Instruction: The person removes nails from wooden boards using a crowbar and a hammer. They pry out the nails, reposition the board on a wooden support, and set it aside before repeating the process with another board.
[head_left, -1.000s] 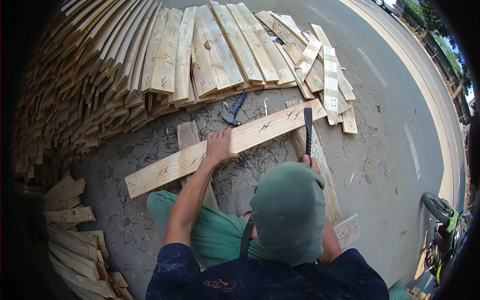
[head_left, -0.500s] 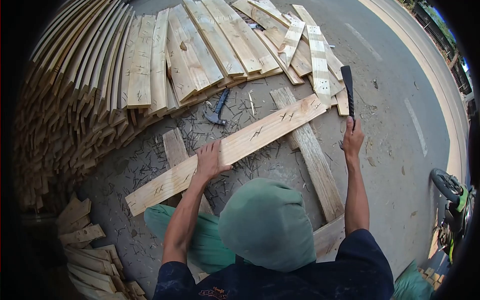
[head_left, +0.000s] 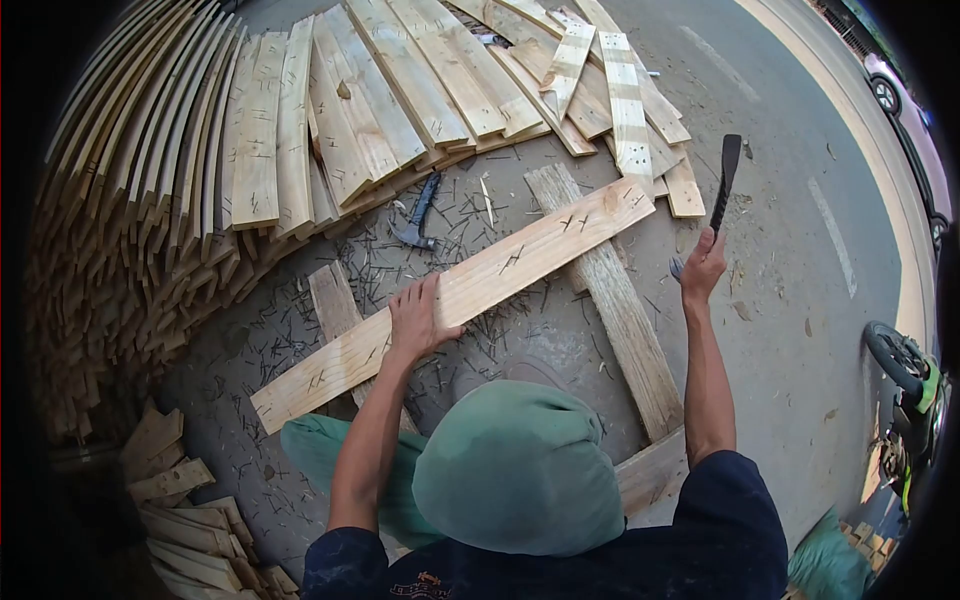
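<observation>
A pale wooden plank (head_left: 520,256) with several dark nails sticking up from it lies slanted across two weathered timbers, a left one (head_left: 336,305) and a right one (head_left: 628,335). My left hand (head_left: 418,318) grips the plank left of its middle, fingers over the far edge and thumb spread to the right. Raised to the right of the plank, my right hand (head_left: 703,268) is wrapped round a black pry bar (head_left: 727,180). Its flat end points up, and a small hooked metal end shows below the fist. The bar is apart from the plank.
A claw hammer (head_left: 420,215) lies on the ground among many loose nails (head_left: 290,350). Stacked planks (head_left: 260,130) fill the far left, with short wood pieces (head_left: 190,540) at lower left. A motorbike (head_left: 905,390) and a car (head_left: 908,140) are along the right.
My right hand and the pry bar have shifted slightly, the bar's top tilting to the right. My left hand keeps its place on the plank. The view has moved a little; a car now shows.
</observation>
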